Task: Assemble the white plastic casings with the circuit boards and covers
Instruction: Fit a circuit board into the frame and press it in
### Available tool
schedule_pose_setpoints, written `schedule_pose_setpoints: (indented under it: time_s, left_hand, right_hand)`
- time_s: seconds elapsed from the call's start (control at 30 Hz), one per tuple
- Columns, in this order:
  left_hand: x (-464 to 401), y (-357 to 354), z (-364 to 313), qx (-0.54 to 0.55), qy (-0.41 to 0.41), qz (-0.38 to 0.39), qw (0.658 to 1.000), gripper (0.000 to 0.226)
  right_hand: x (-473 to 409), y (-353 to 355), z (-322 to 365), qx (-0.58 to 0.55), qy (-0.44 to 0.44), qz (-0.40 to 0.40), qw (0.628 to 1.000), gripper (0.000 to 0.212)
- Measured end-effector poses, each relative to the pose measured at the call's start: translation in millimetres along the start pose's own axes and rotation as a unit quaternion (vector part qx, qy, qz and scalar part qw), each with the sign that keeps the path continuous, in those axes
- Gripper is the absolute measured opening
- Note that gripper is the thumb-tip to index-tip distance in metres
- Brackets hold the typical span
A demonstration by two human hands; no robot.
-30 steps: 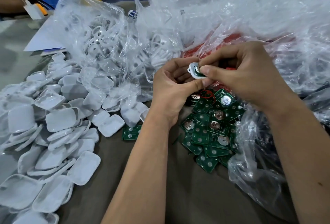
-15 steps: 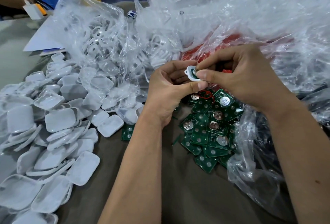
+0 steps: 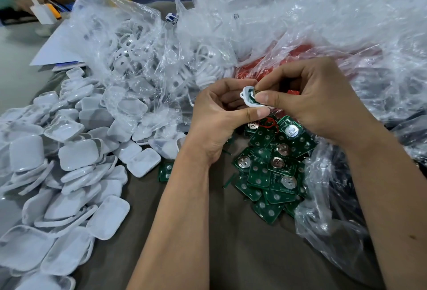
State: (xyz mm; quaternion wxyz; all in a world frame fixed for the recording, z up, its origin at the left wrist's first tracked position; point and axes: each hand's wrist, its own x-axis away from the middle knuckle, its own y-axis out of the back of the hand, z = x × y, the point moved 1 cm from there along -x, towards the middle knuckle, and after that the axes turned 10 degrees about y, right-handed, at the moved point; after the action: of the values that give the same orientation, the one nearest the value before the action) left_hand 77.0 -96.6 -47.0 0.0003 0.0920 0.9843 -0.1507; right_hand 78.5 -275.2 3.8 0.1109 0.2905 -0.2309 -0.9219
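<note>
Your fingers hide most of the white casing — only its left rim and a sliver of green board show, open face tilted right. Your left hand grips it; your right hand pinches it above the circuit boards.

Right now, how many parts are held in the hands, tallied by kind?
white plastic casing: 1
green circuit board inside it: 1
Total: 2, both pinched between the left hand and the right hand.
</note>
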Motion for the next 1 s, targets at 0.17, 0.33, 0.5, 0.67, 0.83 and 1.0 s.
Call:
schedule_pose_setpoints:
  time_s: [0.17,0.33,0.5,0.67,0.83,1.0]
  left_hand:
    - [0,0,0,0.005,0.001,0.001,1.0,0.045]
    - [1,3,-2,0.026,0.013,0.033,0.999,0.045]
    - [3,4,-3,0.035,0.026,0.065,0.997,0.049]
    - [4,6,-4,0.05,0.026,0.077,0.995,0.048]
    - [4,6,-3,0.053,0.026,0.075,0.995,0.048]
    - [3,6,-3,0.053,0.027,0.071,0.996,0.047]
  right_hand:
    - [0,-1,-2,-0.015,0.0,-0.006,1.0,0.014]
    - [1,0,-2,-0.033,0.007,0.006,0.999,0.01]
    - [1,3,2,-0.004,0.014,-0.005,1.0,0.004]
    - [3,3,7,0.006,0.052,0.015,0.999,0.01]
    - [1,2,9,0.078,0.086,0.033,0.993,0.017]
    - [0,1,9,0.103,0.086,0.047,0.99,0.014]
